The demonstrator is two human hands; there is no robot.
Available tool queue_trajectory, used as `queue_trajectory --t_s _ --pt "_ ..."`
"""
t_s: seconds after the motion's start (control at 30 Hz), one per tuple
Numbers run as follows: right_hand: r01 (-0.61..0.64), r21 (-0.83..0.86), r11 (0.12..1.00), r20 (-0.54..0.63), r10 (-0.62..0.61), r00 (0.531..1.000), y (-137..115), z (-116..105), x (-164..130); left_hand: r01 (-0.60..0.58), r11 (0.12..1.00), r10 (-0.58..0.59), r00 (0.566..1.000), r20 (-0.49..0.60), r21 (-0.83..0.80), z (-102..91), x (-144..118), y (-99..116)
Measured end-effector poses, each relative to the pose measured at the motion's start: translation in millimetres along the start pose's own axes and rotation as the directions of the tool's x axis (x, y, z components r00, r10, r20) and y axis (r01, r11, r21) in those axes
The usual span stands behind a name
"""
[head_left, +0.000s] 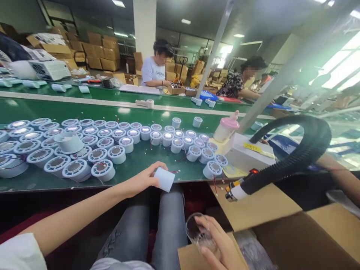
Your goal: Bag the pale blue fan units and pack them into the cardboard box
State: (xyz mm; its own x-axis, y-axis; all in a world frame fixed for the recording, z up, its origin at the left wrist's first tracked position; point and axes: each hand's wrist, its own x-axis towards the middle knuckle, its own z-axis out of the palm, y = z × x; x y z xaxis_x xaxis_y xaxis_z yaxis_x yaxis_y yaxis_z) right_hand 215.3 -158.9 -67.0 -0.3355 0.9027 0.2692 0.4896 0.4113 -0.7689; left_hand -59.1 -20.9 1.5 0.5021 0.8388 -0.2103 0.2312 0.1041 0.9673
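Observation:
My left hand (150, 176) is closed around a light-blue cylindrical housing (165, 179), held tilted over the near edge of the green bench. Lower right, my right hand (216, 240) grips a clear, round, cup-like plastic piece (198, 228) above an open cardboard box. Inside that box lie more clear plastic pieces (253, 249), partly hidden by the hand. Many similar light-blue round housings (102, 170) with slotted rims stand on the bench, some with thin red and dark wires. One plain blue ring (69, 142) rests on top of several of them.
A white box (250, 152) with a black flexible hose (292, 165) stands at the right, its nozzle over the cardboard box (258, 210). Behind it is a pink-lidded container (227, 125). Two people (154, 69) work across the green bench (135, 159); another person's arm (341, 176) shows at right.

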Motion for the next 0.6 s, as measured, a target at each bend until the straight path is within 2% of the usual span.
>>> queue_trajectory --t_s 0.03,0.07,0.1,0.13,0.17,0.2,0.27,0.37,0.5,0.53,0.6 --pt "0.006 -0.061 0.998 -0.005 -0.006 1.0 -4 7 6 0.081 0.946 -0.067 0.996 0.055 -0.313 9.0 -1 -4" --pt "0.004 -0.134 0.991 -0.02 -0.007 1.0 -8 12 12 0.182 0.821 -0.14 0.983 0.118 -0.54 18.5 -3 -10" --pt "0.001 -0.215 0.977 -0.042 -0.01 0.999 -12 16 17 0.28 0.677 -0.207 0.96 0.189 -0.681 27.8 -4 -16" --pt "0.002 -0.298 0.954 -0.064 -0.022 0.998 -16 19 22 0.363 0.554 -0.256 0.931 0.261 -0.75 36.7 -5 -22" --pt "0.009 -0.38 0.925 -0.079 -0.042 0.996 -20 21 26 0.427 0.469 -0.286 0.902 0.324 -0.773 44.6 -6 -29" --pt "0.016 -0.457 0.889 -0.086 -0.062 0.994 -23 22 30 0.478 0.423 -0.301 0.875 0.378 -0.77 51.2 -6 -35" --pt "0.015 -0.582 0.813 -0.083 -0.077 0.994 -29 22 34 0.538 0.409 -0.308 0.842 0.443 -0.737 59.9 -7 -46" --pt "-0.011 -0.677 0.736 -0.053 -0.034 0.998 -34 20 36 0.57 0.479 -0.323 0.822 0.47 -0.667 62.5 -4 -53" --pt "-0.066 -0.622 0.78 -0.067 0.031 0.997 -33 16 23 0.646 0.52 -0.279 0.747 0.603 -0.559 56.7 3 -50" --pt "-0.072 -0.611 0.789 -0.089 0.022 0.996 -32 16 19 0.654 0.523 -0.277 0.737 0.617 -0.547 55.7 4 -49" --pt "-0.063 -0.626 0.777 -0.139 -0.032 0.99 -33 17 10 0.648 0.537 -0.299 0.744 0.597 -0.54 55.4 5 -51"
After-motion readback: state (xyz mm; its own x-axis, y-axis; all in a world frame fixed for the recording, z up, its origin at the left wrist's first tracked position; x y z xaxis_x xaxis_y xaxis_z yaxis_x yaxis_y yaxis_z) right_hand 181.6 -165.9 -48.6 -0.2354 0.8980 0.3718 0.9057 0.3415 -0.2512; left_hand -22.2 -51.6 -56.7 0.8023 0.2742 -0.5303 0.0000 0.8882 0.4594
